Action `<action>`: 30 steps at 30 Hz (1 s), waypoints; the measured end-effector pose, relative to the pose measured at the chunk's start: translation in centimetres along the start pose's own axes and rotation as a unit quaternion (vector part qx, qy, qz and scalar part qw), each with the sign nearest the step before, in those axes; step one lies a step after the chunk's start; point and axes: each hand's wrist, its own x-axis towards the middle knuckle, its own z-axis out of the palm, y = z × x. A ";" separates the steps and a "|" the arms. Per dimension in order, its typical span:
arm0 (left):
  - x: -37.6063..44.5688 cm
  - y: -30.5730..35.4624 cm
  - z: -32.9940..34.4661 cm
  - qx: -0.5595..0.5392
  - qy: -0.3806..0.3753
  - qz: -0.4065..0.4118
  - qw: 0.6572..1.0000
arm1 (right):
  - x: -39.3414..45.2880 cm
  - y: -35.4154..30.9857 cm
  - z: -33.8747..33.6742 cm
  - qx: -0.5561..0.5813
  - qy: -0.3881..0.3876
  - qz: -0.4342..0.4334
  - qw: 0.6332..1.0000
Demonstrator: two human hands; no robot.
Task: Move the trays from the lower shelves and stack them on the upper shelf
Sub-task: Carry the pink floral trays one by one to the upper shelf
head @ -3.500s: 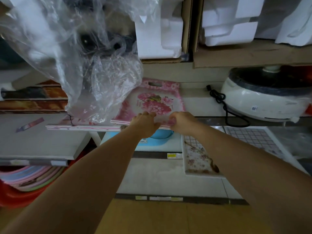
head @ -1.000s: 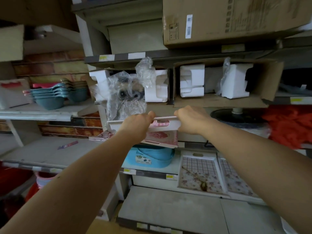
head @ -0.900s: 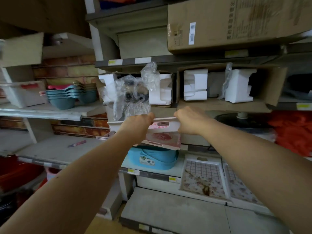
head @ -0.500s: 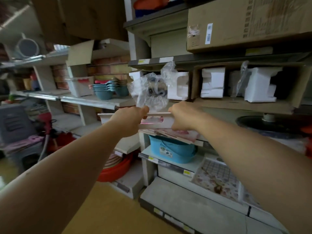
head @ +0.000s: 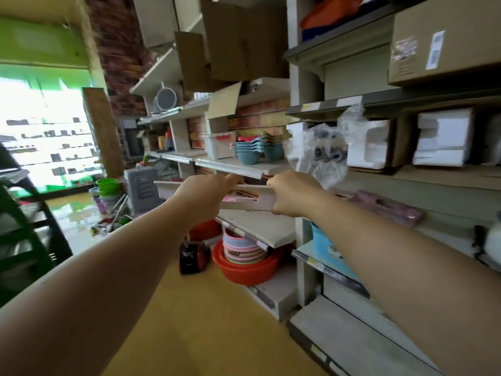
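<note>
Item: flat white-rimmed plastic tray with pink floral face (head: 238, 198), held level between the hands, clear of the shelves. Left hand (head: 202, 198) and right hand (head: 291, 194) both curled round near rim. Likely light, stiff, smooth; best gripped at rim edges.
</note>
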 end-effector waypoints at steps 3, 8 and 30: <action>-0.5 -2.1 0.5 0.020 -0.002 -0.026 0.999 | 1.8 -1.7 0.5 0.017 0.009 -0.016 1.000; 0.0 -5.8 3.2 0.028 -0.004 -0.063 0.998 | 5.8 -4.3 2.0 0.019 0.026 -0.049 0.998; 16.2 -27.5 22.7 0.015 0.045 -0.110 0.993 | 37.1 -12.9 15.4 0.008 0.100 -0.112 0.989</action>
